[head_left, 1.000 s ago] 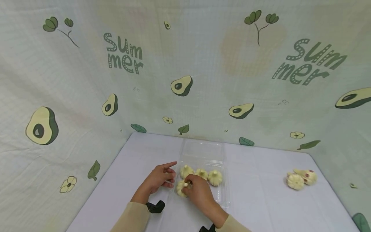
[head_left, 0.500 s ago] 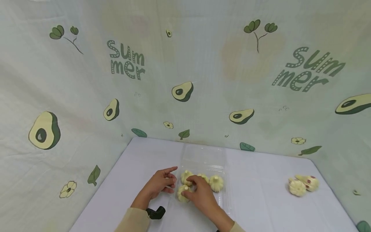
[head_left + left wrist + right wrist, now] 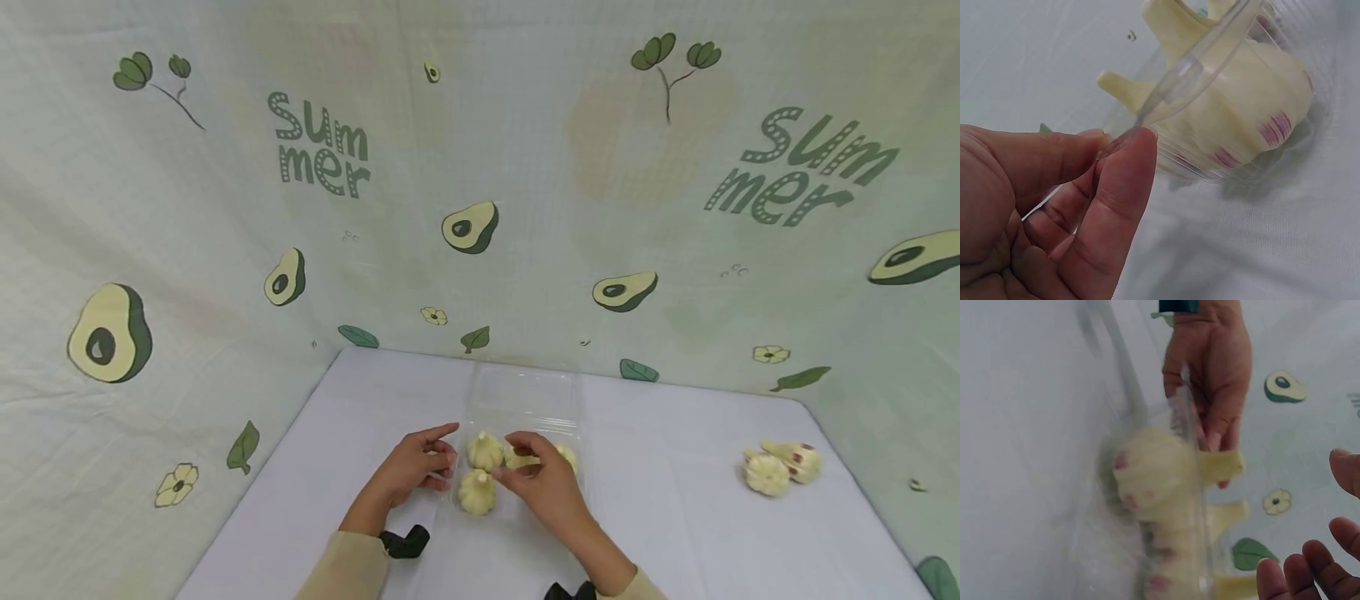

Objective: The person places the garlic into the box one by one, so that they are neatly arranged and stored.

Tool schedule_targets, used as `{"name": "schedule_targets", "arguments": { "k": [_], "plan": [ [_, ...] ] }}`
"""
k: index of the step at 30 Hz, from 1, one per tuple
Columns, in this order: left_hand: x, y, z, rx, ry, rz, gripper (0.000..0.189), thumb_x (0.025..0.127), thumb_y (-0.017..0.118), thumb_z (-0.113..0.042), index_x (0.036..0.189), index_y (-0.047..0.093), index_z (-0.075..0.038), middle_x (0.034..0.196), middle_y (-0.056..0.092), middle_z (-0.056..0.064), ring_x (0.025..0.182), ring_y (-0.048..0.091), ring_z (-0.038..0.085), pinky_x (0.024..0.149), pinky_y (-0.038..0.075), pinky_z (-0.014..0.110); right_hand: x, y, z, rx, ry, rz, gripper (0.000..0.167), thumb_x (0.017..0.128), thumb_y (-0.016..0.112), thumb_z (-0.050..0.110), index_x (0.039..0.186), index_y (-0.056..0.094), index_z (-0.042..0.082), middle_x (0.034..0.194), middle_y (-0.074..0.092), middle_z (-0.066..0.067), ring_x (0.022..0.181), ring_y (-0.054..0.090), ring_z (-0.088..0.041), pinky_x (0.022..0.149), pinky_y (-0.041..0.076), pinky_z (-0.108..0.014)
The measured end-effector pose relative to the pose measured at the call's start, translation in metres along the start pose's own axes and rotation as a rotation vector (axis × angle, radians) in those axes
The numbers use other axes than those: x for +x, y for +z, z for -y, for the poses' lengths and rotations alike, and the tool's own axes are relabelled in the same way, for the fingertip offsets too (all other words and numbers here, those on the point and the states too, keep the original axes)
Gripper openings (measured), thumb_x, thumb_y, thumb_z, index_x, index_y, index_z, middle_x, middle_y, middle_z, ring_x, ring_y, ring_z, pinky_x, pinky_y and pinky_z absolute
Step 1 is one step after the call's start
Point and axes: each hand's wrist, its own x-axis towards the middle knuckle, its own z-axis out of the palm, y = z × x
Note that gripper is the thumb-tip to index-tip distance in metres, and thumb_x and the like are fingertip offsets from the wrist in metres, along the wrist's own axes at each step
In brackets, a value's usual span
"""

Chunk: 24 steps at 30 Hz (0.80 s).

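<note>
A clear plastic box (image 3: pixel 525 387) stands with its lid folded back, holding several pale garlic bulbs with short stems. At its left side, my left hand (image 3: pixel 420 467) pinches the thin rim (image 3: pixel 1175 87) between thumb and finger. In the left wrist view, a garlic bulb (image 3: pixel 1241 100) with purple streaks shows through the wall. My right hand (image 3: pixel 555 487) hovers over the box with fingers apart, holding nothing. It is just right of the front-left garlic bulb (image 3: pixel 476 492) and partly hides the bulbs behind it. The right wrist view shows a blurred garlic bulb (image 3: pixel 1154 465) inside the box.
Two more garlic bulbs (image 3: pixel 767 472) lie on the white-covered table (image 3: pixel 675 517) at the far right, one with purple marks. A cloth backdrop (image 3: pixel 525 167) printed with avocados and leaves closes off the back and sides.
My right hand has let go of the front-left garlic bulb and moved up and to the right. That bulb stays in the box. My left hand remains at the rim.
</note>
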Motion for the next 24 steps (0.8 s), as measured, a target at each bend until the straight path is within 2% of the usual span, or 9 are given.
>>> {"name": "schedule_targets", "arguments": {
  "k": [6, 10, 14, 19, 22, 24],
  "plan": [
    [0.001, -0.001, 0.000, 0.008, -0.007, -0.010, 0.064, 0.101, 0.069, -0.003, 0.160, 0.046, -0.008, 0.109, 0.061, 0.010, 0.083, 0.067, 0.018, 0.070, 0.066, 0.034, 0.006, -0.060, 0.008, -0.134, -0.052, -0.154, 0.043, 0.091, 0.085, 0.020, 0.131, 0.069, 0.012, 0.130, 0.069, -0.009, 0.114, 0.068, -0.032, 0.083, 0.060, -0.022],
    [0.000, -0.001, -0.001, 0.008, -0.010, -0.009, 0.064, 0.101, 0.070, -0.003, 0.160, 0.046, -0.008, 0.109, 0.061, 0.010, 0.083, 0.066, 0.018, 0.071, 0.066, 0.034, 0.007, -0.111, 0.003, -0.279, -0.050, -0.266, 0.046, 0.096, 0.081, 0.028, 0.136, 0.065, 0.009, 0.132, 0.069, -0.011, 0.115, 0.067, -0.029, 0.082, 0.055, -0.012],
    [0.000, 0.000, -0.001, 0.010, -0.012, -0.007, 0.064, 0.101, 0.069, -0.003, 0.160, 0.046, -0.008, 0.108, 0.061, 0.010, 0.083, 0.066, 0.018, 0.071, 0.066, 0.034, 0.001, -0.159, -0.012, -0.360, 0.044, -0.371, 0.055, 0.099, 0.076, 0.039, 0.142, 0.061, 0.008, 0.139, 0.065, -0.014, 0.121, 0.061, -0.028, 0.078, 0.045, -0.001],
    [0.000, 0.002, -0.002, 0.001, -0.018, -0.008, 0.064, 0.101, 0.069, -0.002, 0.160, 0.046, -0.008, 0.107, 0.061, 0.009, 0.082, 0.066, 0.018, 0.070, 0.066, 0.033, -0.009, -0.210, -0.038, -0.370, 0.197, -0.515, 0.064, 0.099, 0.075, 0.040, 0.151, 0.054, 0.008, 0.149, 0.057, -0.018, 0.133, 0.052, -0.033, 0.076, 0.038, 0.001],
    [0.002, 0.003, -0.002, -0.002, -0.022, -0.008, 0.064, 0.100, 0.069, -0.002, 0.160, 0.046, -0.008, 0.106, 0.061, 0.008, 0.082, 0.066, 0.017, 0.069, 0.066, 0.033, -0.015, -0.237, -0.050, -0.404, 0.275, -0.575, 0.068, 0.100, 0.074, 0.039, 0.156, 0.050, 0.009, 0.154, 0.052, -0.020, 0.135, 0.050, -0.037, 0.078, 0.040, -0.010],
    [0.003, 0.003, -0.001, 0.000, -0.022, -0.007, 0.064, 0.100, 0.070, -0.002, 0.160, 0.047, -0.008, 0.106, 0.061, 0.009, 0.081, 0.066, 0.017, 0.069, 0.066, 0.033, -0.019, -0.254, -0.056, -0.422, 0.317, -0.590, 0.072, 0.100, 0.072, 0.040, 0.160, 0.045, 0.010, 0.158, 0.047, -0.023, 0.137, 0.048, -0.041, 0.088, 0.047, -0.023]
  ]
}}
